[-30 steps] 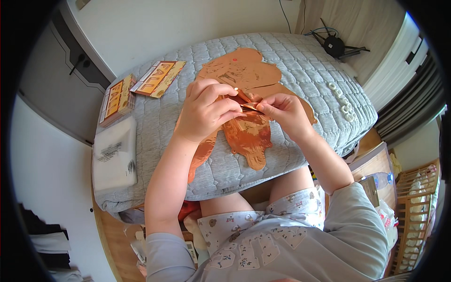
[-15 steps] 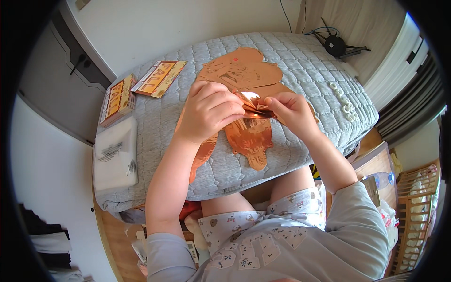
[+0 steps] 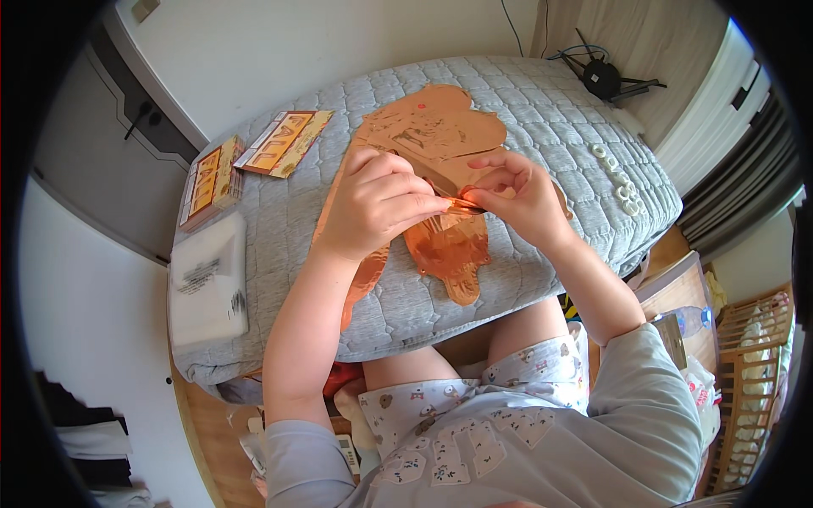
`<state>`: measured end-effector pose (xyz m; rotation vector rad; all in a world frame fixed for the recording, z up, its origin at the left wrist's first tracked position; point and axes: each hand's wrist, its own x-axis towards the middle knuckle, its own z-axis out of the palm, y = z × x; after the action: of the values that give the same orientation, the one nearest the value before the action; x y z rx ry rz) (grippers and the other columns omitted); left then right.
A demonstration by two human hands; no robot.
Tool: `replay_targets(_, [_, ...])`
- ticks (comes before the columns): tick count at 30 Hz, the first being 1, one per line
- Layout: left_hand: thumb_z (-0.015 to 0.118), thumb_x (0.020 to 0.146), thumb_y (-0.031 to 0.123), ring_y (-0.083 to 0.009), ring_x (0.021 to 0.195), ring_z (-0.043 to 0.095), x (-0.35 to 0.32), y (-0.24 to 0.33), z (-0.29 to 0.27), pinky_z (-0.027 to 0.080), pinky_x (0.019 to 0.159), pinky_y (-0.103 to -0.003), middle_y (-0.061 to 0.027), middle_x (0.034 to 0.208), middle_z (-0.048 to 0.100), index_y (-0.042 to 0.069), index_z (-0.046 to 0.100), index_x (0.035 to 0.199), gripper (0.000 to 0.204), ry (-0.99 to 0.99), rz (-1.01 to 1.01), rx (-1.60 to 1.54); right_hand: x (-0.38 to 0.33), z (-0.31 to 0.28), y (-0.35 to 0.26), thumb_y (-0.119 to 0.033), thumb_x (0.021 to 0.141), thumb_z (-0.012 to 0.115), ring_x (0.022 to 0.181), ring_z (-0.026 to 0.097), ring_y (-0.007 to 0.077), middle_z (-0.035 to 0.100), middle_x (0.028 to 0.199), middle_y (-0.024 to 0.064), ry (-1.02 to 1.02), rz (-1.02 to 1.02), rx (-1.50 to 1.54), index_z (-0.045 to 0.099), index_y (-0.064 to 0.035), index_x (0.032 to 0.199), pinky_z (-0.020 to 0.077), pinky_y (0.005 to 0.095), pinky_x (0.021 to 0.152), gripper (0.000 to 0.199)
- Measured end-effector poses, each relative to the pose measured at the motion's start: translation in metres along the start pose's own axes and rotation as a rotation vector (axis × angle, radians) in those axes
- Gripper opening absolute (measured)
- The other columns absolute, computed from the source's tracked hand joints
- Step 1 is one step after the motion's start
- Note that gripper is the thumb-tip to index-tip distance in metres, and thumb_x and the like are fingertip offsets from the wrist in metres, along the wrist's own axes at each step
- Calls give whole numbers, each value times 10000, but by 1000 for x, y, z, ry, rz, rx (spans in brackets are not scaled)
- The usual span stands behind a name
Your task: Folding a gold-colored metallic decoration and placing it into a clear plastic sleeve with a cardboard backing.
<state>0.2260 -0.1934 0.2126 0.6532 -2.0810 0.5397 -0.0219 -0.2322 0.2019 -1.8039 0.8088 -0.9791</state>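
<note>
Both my hands meet over the middle of the bed, on a folded piece of shiny copper-orange foil balloon (image 3: 462, 205). My left hand (image 3: 377, 201) pinches its left end between thumb and fingers. On the other end, my right hand (image 3: 518, 196) pinches with thumb and index finger while its other fingers curl loosely. Below the hands a flat foil balloon part (image 3: 449, 254) with a rounded tab lies toward the bed's near edge; whether it joins the held piece is hidden. Beyond them, more flat copper foil balloons (image 3: 440, 127) lie overlapped, partly covered by my left hand and forearm.
The foil lies on a grey quilted bed (image 3: 542, 262). At left are a stack of printed boxes (image 3: 212, 182), a printed packet (image 3: 284, 144) and white plastic bags (image 3: 208, 275). Several small white rolls (image 3: 627, 193) lie at right. A black router (image 3: 601, 79) sits at the far right corner.
The held foil has gone from a crumpled, raised bunch to a narrower, flatter fold. My right hand has shifted slightly left, and its upper fingers have lifted and spread.
</note>
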Motion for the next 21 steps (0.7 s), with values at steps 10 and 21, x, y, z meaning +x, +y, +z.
replay_targets(10, [832, 697, 256, -113, 847, 612, 2, 1, -1, 427, 838, -311, 129, 827, 680, 260, 779, 835, 148, -13, -19, 5, -6, 2, 2, 19, 927, 688, 991, 663, 175, 688, 1013, 77, -57, -319, -237, 641, -3, 1055, 522, 310, 875, 138])
replay_targets(21, [858, 660, 255, -135, 903, 614, 5, 5, -2, 438, 852, -331, 104, 828, 668, 205, 702, 763, 193, -60, -61, -9, -10, 6, -4, 5, 837, 755, 999, 657, 250, 736, 1038, 96, 1, -353, -381, 748, -20, 974, 528, 361, 885, 140])
